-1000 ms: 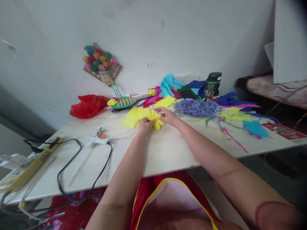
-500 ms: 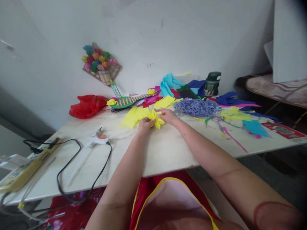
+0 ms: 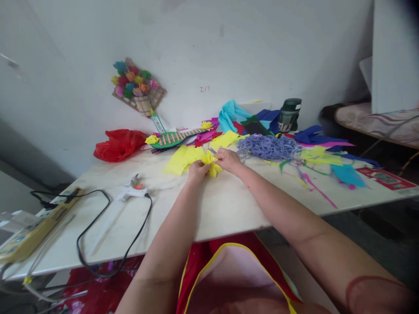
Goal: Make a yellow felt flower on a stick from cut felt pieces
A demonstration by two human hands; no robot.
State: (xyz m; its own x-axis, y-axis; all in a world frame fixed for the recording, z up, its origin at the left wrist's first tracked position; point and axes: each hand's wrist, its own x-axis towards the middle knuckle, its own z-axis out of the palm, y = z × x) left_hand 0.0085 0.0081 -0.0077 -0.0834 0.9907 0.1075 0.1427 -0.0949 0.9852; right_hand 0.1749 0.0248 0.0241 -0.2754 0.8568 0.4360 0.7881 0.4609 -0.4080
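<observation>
A small yellow paper flower [image 3: 211, 164] is held between both my hands over the white table [image 3: 225, 205]. My left hand [image 3: 197, 171] is closed, pinching the flower from the left. My right hand [image 3: 228, 158] is closed on its right side, with what looks like small scissors [image 3: 212, 151] poking out by the fingers. Loose yellow paper sheets [image 3: 182, 159] lie just behind the flower.
A glue gun [image 3: 132, 190] with a black cord [image 3: 98, 235] and a yellow power strip [image 3: 36, 226] lie at the left. A red plastic bag [image 3: 118, 144], a striped craft guitar [image 3: 176, 138], purple yarn [image 3: 268, 147], coloured paper scraps [image 3: 324, 159] and a dark jar [image 3: 290, 114] crowd the back.
My right hand has drawn slightly left and closed tighter on the flower. The left hand has hardly moved.
</observation>
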